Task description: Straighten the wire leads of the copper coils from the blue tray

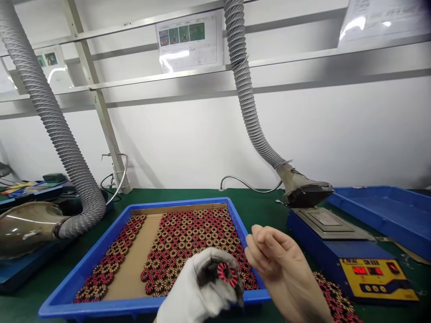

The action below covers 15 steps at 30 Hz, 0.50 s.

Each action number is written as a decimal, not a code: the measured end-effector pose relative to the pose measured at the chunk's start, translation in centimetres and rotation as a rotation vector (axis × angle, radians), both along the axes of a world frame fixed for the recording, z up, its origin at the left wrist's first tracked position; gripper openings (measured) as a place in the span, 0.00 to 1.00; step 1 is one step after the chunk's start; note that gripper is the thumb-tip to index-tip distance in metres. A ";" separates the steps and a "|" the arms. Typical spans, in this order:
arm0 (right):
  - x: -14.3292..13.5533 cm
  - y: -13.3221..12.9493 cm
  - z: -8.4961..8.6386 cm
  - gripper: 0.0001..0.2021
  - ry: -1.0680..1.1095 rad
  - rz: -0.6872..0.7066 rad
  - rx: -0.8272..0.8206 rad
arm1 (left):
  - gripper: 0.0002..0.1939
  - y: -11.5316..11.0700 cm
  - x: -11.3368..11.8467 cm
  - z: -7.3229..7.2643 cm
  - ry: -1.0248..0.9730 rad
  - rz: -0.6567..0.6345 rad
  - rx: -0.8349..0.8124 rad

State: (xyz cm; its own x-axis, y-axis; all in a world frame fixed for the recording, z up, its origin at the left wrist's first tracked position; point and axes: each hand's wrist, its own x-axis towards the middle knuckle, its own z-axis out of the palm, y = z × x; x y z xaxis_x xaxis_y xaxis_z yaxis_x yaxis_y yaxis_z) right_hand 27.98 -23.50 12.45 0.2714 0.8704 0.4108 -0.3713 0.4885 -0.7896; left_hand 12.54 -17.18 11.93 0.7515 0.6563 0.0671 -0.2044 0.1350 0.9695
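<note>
- Biggest worry imo: the red-and-black ring (pixel 233 279) is sitting right at the left hand's (pixel 204 294) fingertips, so a slick glove could be letting it slip, probably onto the packed rings (pixel 195 233) just beyond the hands.
- The left hand is also hanging over the near rim of the blue tray (pixel 117 307), so a low wrist could be bumping it and messing up those rows.
- Loose rings (pixel 332 296) are lying on the bench (pixel 256 211) beside the right wrist; a careless swing could be scattering them.
- The box with the lit display (pixel 377 278) is standing right of the hands. If its top is running hot, bare skin is risking a burn.
- Pose: gloved left is curling around the ring, gripping it.
- Bare right hand (pixel 278 260) is hovering just beside, fingers bunching; can't tell if it's pinching anything.
</note>
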 end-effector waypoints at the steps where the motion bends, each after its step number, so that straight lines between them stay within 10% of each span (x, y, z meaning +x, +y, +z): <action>1: 0.2 -0.1 0.0 0.08 -0.097 -0.012 0.007 | 0.29 0.0 -0.1 0.0 -0.004 0.036 0.063; 8: 0.4 -0.6 0.5 0.11 -0.617 0.059 -0.073 | 0.24 0.2 0.3 -0.6 -0.077 -0.025 0.039; 15: -0.9 0.4 0.0 0.14 -0.176 -0.041 -0.016 | 0.26 0.7 0.6 -1.8 -0.083 -0.066 0.192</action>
